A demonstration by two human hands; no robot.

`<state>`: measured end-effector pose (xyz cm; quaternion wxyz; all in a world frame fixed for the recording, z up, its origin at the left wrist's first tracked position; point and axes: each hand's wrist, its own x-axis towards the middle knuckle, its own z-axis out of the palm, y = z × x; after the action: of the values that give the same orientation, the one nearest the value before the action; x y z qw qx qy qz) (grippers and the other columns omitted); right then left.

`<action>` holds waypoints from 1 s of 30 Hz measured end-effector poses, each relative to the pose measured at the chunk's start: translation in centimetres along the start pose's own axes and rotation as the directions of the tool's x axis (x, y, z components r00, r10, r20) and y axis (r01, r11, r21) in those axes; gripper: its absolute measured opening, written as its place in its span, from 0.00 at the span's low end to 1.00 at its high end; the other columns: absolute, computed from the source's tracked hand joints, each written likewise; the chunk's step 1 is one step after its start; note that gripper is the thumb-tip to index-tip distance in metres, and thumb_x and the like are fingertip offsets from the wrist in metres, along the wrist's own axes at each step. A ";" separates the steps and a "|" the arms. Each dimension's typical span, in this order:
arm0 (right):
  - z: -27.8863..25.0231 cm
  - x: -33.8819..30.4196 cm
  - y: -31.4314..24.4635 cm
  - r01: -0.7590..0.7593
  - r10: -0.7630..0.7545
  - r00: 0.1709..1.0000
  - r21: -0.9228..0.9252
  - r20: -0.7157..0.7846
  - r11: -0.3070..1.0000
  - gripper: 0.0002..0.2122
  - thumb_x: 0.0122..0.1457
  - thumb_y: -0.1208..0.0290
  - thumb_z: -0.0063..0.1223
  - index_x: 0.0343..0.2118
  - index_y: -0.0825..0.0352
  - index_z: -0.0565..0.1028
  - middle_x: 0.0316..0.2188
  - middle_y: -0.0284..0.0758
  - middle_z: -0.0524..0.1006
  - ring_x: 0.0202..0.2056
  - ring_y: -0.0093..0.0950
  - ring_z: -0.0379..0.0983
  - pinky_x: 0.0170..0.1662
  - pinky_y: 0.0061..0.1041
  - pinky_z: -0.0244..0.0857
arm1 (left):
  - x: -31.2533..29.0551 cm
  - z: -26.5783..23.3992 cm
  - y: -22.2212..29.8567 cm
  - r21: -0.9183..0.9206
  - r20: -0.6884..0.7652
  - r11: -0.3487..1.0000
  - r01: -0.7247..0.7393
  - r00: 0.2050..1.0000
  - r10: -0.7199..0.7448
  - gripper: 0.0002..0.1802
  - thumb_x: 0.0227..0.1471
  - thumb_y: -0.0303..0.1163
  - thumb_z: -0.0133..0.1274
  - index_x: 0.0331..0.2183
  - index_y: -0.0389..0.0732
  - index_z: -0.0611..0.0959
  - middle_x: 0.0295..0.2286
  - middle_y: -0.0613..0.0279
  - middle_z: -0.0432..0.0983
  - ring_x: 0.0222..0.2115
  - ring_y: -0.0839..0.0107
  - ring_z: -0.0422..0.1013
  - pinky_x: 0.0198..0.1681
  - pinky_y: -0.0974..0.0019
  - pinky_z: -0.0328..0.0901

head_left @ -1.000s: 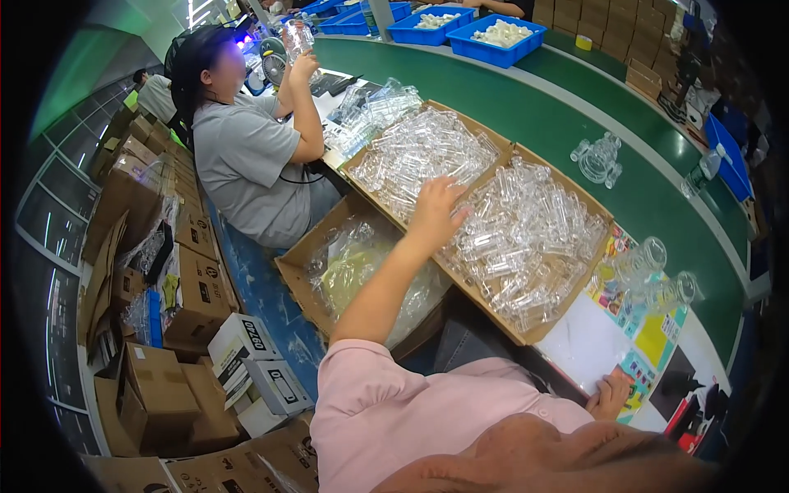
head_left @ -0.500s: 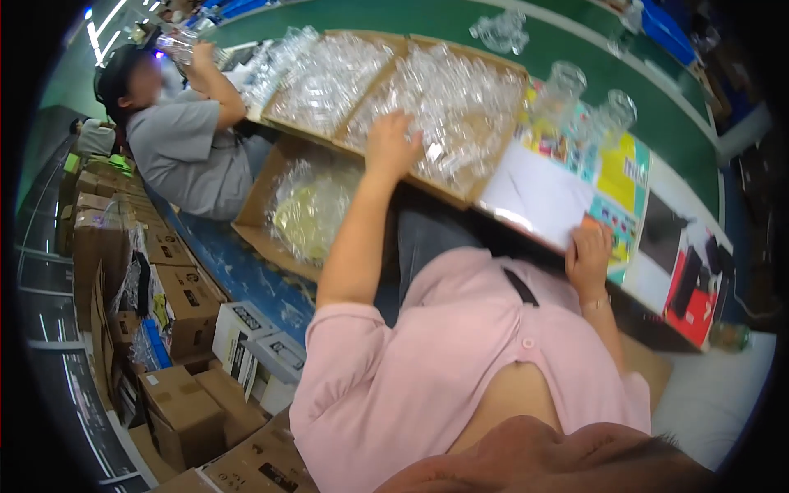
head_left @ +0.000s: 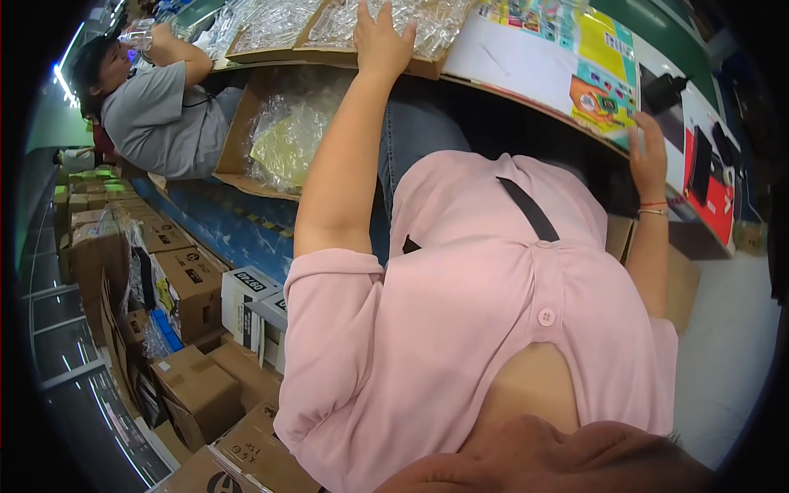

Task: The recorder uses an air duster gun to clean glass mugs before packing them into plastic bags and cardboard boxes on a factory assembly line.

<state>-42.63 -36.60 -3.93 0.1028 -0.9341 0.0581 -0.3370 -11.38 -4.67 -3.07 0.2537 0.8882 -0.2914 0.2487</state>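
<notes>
Clear pieces (head_left: 440, 25) lie by the left hand (head_left: 384, 45), grip spread; right hand (head_left: 648, 156), grip loosely parted

- Clear pieces (head_left: 427, 31) with a smooth, glossy shine; glass or hard plastic, I cannot tell from here.
- Shallow trays (head_left: 283, 57) of matt brown cardboard.
- A crumpled bag (head_left: 283, 123) of thin, shiny plastic film, inside a dull cardboard box (head_left: 237, 135).
- A tabletop covering (head_left: 615, 41) that looks like smooth printed paper or card, glossy in its colours.
- A pink shirt (head_left: 460, 246) of soft, matt cloth, finely creased, with a smooth, slightly shiny button (head_left: 546, 317).
- Blue denim trousers (head_left: 415, 127), with a matt weave.
- A blue floor (head_left: 193, 218), its surface scuffed and patchy.
</notes>
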 end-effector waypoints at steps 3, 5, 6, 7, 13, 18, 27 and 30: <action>-1.6 -1.4 0.6 -0.139 0.144 0.988 0.084 -0.056 0.987 0.10 0.56 0.71 0.44 0.40 0.69 0.69 0.39 0.40 0.71 0.39 0.31 0.69 0.43 0.24 0.61 | -0.9 -0.3 1.4 -0.060 0.022 0.997 -0.048 0.999 0.049 0.33 0.46 0.53 0.47 0.48 0.39 0.69 0.52 0.37 0.48 0.50 0.40 0.53 0.52 0.49 0.51; -2.0 -2.4 0.8 -0.165 0.168 0.984 0.062 -0.052 0.984 0.11 0.57 0.71 0.44 0.40 0.69 0.69 0.39 0.40 0.71 0.39 0.31 0.69 0.43 0.24 0.62 | -2.1 -0.6 1.4 0.110 0.174 0.974 -0.199 0.969 0.178 0.31 0.48 0.54 0.43 0.48 0.43 0.69 0.52 0.39 0.50 0.52 0.44 0.51 0.54 0.47 0.46; -2.1 -2.7 0.7 -0.181 0.183 0.983 0.048 -0.035 0.982 0.11 0.57 0.70 0.44 0.40 0.68 0.69 0.39 0.40 0.71 0.39 0.30 0.70 0.42 0.23 0.62 | -2.3 -0.8 1.2 0.108 0.163 0.972 -0.210 0.968 0.191 0.31 0.48 0.54 0.43 0.48 0.43 0.69 0.52 0.39 0.50 0.52 0.44 0.51 0.54 0.47 0.46; -2.0 -3.0 0.5 -0.210 0.213 0.975 0.050 -0.061 0.976 0.11 0.57 0.68 0.44 0.39 0.68 0.70 0.37 0.39 0.73 0.37 0.30 0.71 0.41 0.23 0.63 | -2.4 -1.0 0.9 0.078 0.238 0.977 -0.197 0.956 0.173 0.31 0.48 0.56 0.42 0.48 0.45 0.70 0.52 0.41 0.51 0.53 0.49 0.50 0.55 0.46 0.43; -0.6 -4.6 2.4 -0.332 0.339 0.923 0.066 -0.184 0.941 0.10 0.56 0.66 0.45 0.34 0.67 0.72 0.30 0.41 0.75 0.32 0.34 0.73 0.36 0.26 0.65 | -3.6 -1.8 1.2 0.080 0.417 0.958 -0.277 0.882 0.220 0.28 0.50 0.56 0.39 0.48 0.51 0.71 0.53 0.48 0.54 0.55 0.55 0.49 0.56 0.45 0.40; -1.0 -3.8 2.9 -0.372 0.366 0.914 -0.002 -0.174 0.928 0.10 0.55 0.64 0.45 0.33 0.65 0.73 0.26 0.40 0.75 0.30 0.34 0.73 0.33 0.27 0.65 | -2.8 -2.1 1.8 0.097 0.462 0.962 -0.255 0.868 0.184 0.27 0.50 0.55 0.40 0.48 0.52 0.70 0.52 0.50 0.56 0.55 0.55 0.50 0.55 0.45 0.41; -0.5 -2.9 4.7 -0.497 0.546 0.818 0.254 -0.180 0.830 0.13 0.57 0.62 0.42 0.28 0.68 0.73 0.21 0.36 0.76 0.25 0.28 0.75 0.30 0.23 0.65 | -1.7 -2.2 2.3 0.030 0.391 0.977 -0.211 0.902 0.183 0.27 0.50 0.54 0.40 0.45 0.47 0.73 0.48 0.49 0.62 0.51 0.55 0.55 0.53 0.49 0.48; 0.2 -2.1 4.6 -0.547 0.645 0.741 0.389 -0.187 0.741 0.15 0.58 0.61 0.42 0.25 0.69 0.72 0.16 0.34 0.73 0.18 0.23 0.73 0.22 0.20 0.64 | 0.2 -0.7 1.2 -0.090 0.307 0.994 -0.066 0.947 0.091 0.24 0.49 0.49 0.45 0.40 0.42 0.76 0.43 0.48 0.67 0.46 0.54 0.61 0.50 0.54 0.53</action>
<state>-44.28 -40.68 -6.38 0.3404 -0.7716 0.3195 -0.4321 -12.21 -5.21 -2.02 0.2294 0.8932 -0.3725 0.1040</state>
